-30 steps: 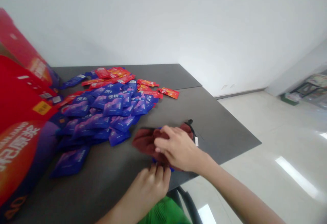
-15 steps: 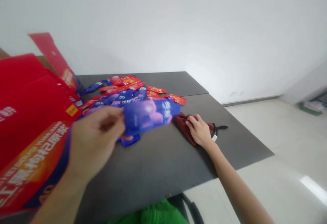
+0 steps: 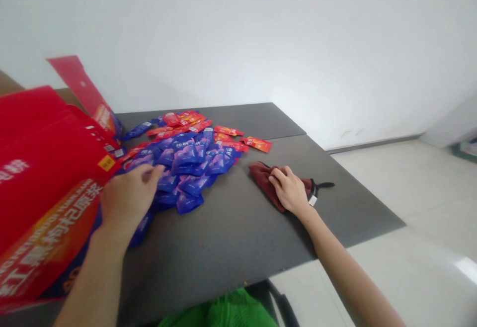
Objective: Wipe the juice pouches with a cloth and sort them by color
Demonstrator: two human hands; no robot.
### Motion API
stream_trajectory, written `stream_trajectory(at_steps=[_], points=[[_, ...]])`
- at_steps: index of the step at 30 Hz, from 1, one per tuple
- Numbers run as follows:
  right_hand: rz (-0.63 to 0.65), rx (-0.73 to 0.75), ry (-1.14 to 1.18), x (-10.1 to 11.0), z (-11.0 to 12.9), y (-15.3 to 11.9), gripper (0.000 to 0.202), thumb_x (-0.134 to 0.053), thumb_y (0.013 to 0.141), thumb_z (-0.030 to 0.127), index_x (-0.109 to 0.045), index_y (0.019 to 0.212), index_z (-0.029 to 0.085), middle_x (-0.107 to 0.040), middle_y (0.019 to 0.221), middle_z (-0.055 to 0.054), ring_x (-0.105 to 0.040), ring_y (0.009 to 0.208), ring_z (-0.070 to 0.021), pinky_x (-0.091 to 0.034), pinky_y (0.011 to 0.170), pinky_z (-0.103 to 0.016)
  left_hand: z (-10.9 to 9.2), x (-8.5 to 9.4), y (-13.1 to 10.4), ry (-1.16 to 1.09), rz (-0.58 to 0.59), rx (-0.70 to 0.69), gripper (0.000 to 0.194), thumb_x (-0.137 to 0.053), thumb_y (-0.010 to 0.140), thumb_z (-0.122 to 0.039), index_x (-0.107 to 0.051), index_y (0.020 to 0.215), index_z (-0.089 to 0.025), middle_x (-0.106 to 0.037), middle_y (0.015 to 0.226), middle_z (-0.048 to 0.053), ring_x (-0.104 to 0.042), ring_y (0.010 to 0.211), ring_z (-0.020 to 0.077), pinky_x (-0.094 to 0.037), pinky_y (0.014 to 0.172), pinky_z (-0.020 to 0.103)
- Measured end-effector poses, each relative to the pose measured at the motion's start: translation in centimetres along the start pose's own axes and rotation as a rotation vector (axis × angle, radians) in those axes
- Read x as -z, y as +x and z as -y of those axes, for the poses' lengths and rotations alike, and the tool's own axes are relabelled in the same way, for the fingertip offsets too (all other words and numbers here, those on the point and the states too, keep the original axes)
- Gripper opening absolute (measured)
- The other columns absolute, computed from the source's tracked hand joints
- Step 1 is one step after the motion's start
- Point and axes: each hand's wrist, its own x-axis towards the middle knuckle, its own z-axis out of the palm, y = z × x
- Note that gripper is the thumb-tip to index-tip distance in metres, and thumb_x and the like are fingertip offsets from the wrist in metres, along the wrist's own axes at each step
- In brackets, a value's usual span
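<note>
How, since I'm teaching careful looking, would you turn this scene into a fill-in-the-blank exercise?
The hand gripping the brown fabric is the ____ one.
Most red packets lie ____ away than most blue packets.
The red packaging stands at the picture's ____ edge.
The mesh at the bottom is ____.

Missing words: right; farther; left; green.

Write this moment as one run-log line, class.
left hand: near blue packets, grip unclear | right hand: grasping brown cloth | nearby: red box, red packets, grey table
</note>
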Motion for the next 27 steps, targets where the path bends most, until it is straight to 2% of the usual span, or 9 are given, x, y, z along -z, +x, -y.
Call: stream_trajectory(at_steps=[2,4,6,9,12,14,19,24,27], points=[[0.006,0.005,0.005,0.1,0.1,-0.1,0.028,-0.032,0.097,0.037,-0.055,0.094,0.022,-0.051,0.094,-0.003,-0.052,0.075,-0.0141,-0.033,0.066,-0.025,-1.5,0.7,1.4,0.054,-0.104,-0.151,0.051,-0.034,0.087,-0.056,-0.063,0.107,-0.019,-0.066,0.104,0.015,-0.054,0.11,0.0374,-0.039,0.092,0.057],[0.004,0.005,0.009,0.2,0.1,-0.1,0.028,-0.032,0.097,0.036,-0.056,0.095,0.022,-0.051,0.094,-0.003,-0.052,0.075,-0.014,-0.034,0.066,-0.026,-3.3,-0.3,3.8,0.074,-0.127,-0.311,0.051,-0.03,0.09,-0.051,-0.056,0.121,-0.019,-0.055,0.129,0.011,-0.042,0.127,0.0303,-0.033,0.103,0.047],[0.001,0.006,0.011,0.2,0.1,-0.1,0.027,-0.033,0.097,0.036,-0.056,0.095,0.022,-0.051,0.094,-0.003,-0.053,0.074,-0.014,-0.035,0.067,-0.026,-4.6,-2.8,6.3,0.087,-0.062,-0.373,0.058,-0.036,0.089,-0.052,-0.045,0.134,-0.018,-0.034,0.148,0.011,-0.02,0.138,0.0318,-0.023,0.109,0.047],[0.003,0.009,0.014,0.1,0.0,-0.2,0.027,-0.033,0.097,0.036,-0.056,0.094,0.022,-0.051,0.093,-0.003,-0.054,0.075,-0.0144,-0.036,0.067,-0.026,-5.2,-7.7,8.6,0.11,0.068,-0.359,0.063,-0.038,0.087,-0.052,-0.046,0.134,-0.01,-0.03,0.147,0.019,-0.016,0.138,0.0398,-0.024,0.106,0.057],[0.005,0.027,0.009,0.1,0.0,-0.2,0.027,-0.033,0.097,0.036,-0.056,0.094,0.022,-0.052,0.095,-0.003,-0.054,0.077,-0.0149,-0.036,0.068,-0.026,-4.7,-11.1,8.7,0.103,0.131,-0.366,0.063,-0.031,0.09,-0.051,-0.041,0.137,-0.011,-0.026,0.149,0.02,-0.012,0.139,0.0388,-0.019,0.107,0.06],[0.004,0.033,-0.006,0.0,0.1,-0.2,0.027,-0.032,0.097,0.036,-0.056,0.095,0.023,-0.052,0.095,-0.003,-0.054,0.076,-0.0151,-0.037,0.069,-0.026,-4.5,-11.8,8.3,0.081,0.143,-0.405,0.063,-0.028,0.091,-0.052,-0.033,0.142,-0.015,-0.022,0.151,0.016,-0.009,0.14,0.0352,-0.017,0.108,0.059],[-0.012,0.018,-0.022,-0.1,0.0,-0.3,0.028,-0.033,0.096,0.037,-0.058,0.096,0.023,-0.053,0.095,-0.004,-0.054,0.073,-0.0157,-0.039,0.069,-0.028,-5.0,-9.5,10.3,0.017,0.062,-0.478,0.059,-0.031,0.093,-0.047,-0.025,0.145,-0.017,-0.019,0.153,0.011,-0.01,0.142,0.027,-0.017,0.112,0.051],[-0.032,0.048,0.011,0.2,-0.1,-0.9,0.029,-0.035,0.096,0.037,-0.06,0.095,0.023,-0.055,0.099,-0.006,-0.056,0.078,-0.0173,-0.043,0.072,-0.03,-3.4,-4.5,18.7,-0.014,0.017,-0.397,0.039,-0.042,0.093,-0.039,-0.054,0.121,-0.015,-0.053,0.128,0.009,-0.051,0.116,0.0247,-0.041,0.098,0.046],[-0.036,0.083,0.026,0.4,0.0,-1.2,0.029,-0.034,0.095,0.035,-0.061,0.093,0.024,-0.056,0.1,-0.006,-0.057,0.08,-0.0177,-0.046,0.072,-0.031,-2.1,-3.1,23.2,-0.035,0.0,-0.345,0.032,-0.054,0.088,-0.035,-0.056,0.113,-0.014,-0.057,0.115,0.008,-0.058,0.099,0.0203,-0.049,0.085,0.041]])
